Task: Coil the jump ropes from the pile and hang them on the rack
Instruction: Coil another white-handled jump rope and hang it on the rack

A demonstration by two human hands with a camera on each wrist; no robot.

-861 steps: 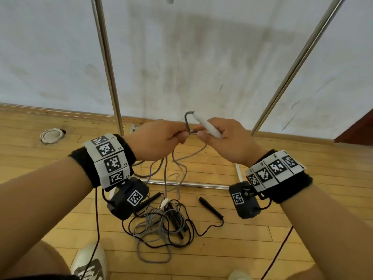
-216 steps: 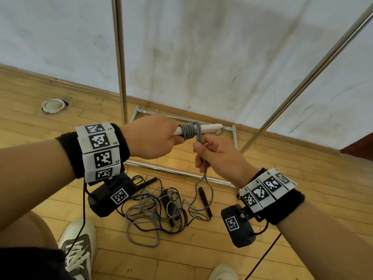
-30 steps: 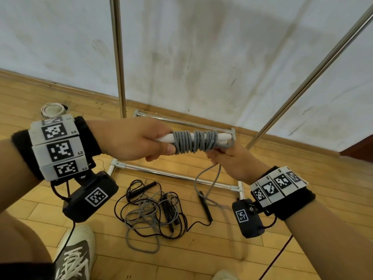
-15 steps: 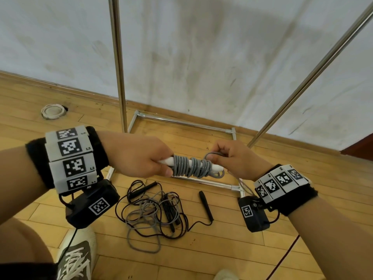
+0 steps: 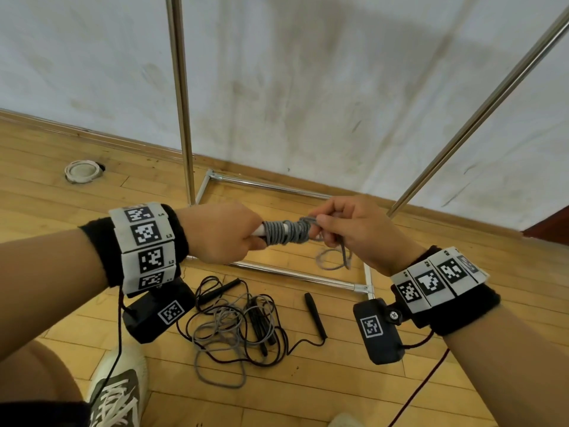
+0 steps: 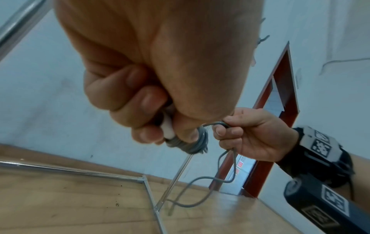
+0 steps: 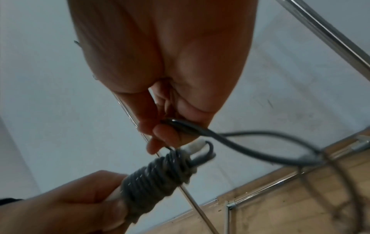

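A grey jump rope [image 5: 284, 236] is wound in tight turns round its white handles [image 7: 197, 144]. My left hand [image 5: 221, 232] grips the handles' left end, fingers curled round them [image 6: 168, 126]. My right hand [image 5: 348, 226] pinches the rope's loose grey end [image 7: 180, 125] at the handles' right tip. A short grey loop [image 5: 334, 260] hangs below that hand. On the floor lies the pile [image 5: 240, 325] of tangled black and grey ropes, with a black handle [image 5: 314, 309] at its right. The steel rack [image 5: 181, 100] stands behind, against the wall.
The rack's base bars [image 5: 295, 274] run across the wooden floor under my hands, and its right pole [image 5: 480, 112] slants up. A white ring [image 5: 81, 171] lies far left by the wall. My shoe [image 5: 115, 392] is at the bottom left. A red door frame [image 6: 278, 101] stands right.
More rope is wound on the handles, and the long tail that trailed to the floor has shrunk to a short loop. My right hand has moved in close to the handles' tip.
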